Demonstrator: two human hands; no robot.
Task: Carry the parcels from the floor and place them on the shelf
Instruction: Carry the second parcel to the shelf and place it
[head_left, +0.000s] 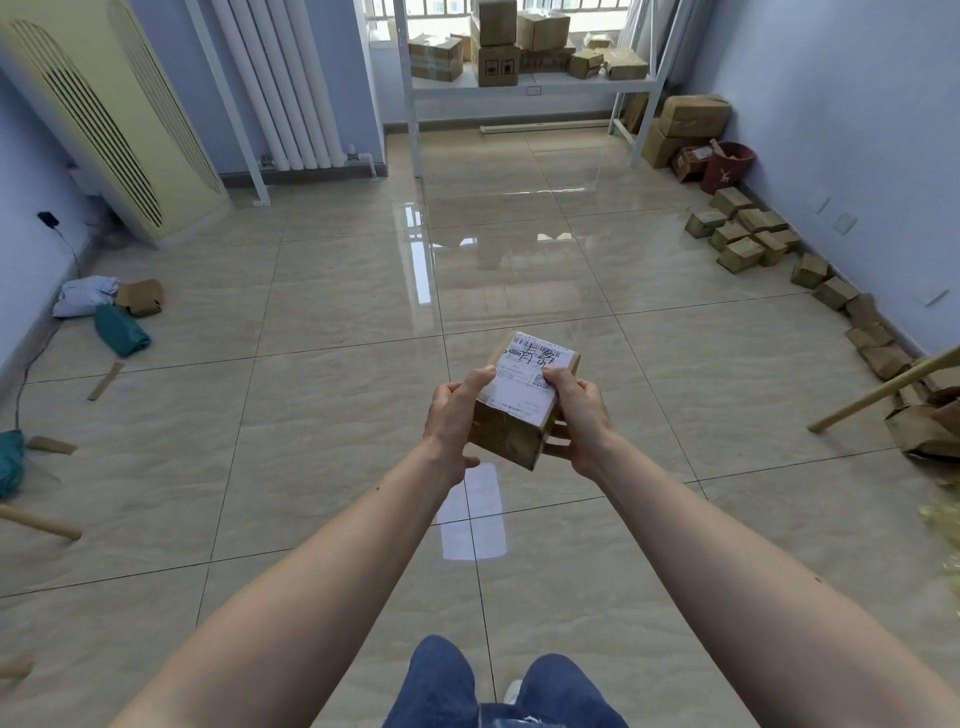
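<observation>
I hold a small brown cardboard parcel (524, 395) with a white shipping label on top, out in front of me above the tiled floor. My left hand (454, 415) grips its left side, thumb on the label. My right hand (576, 421) grips its right side, thumb also on the label. The white metal shelf (530, 88) stands at the far end of the room under the window, with several brown boxes on its board.
Several small parcels (743, 234) line the right wall, with bigger boxes (691, 124) and a red bucket (727, 166) beyond. A white bag, a teal bag (120, 330) and a small box lie at left. A cream air conditioner (104, 119) stands far left. Wooden sticks lie at both sides.
</observation>
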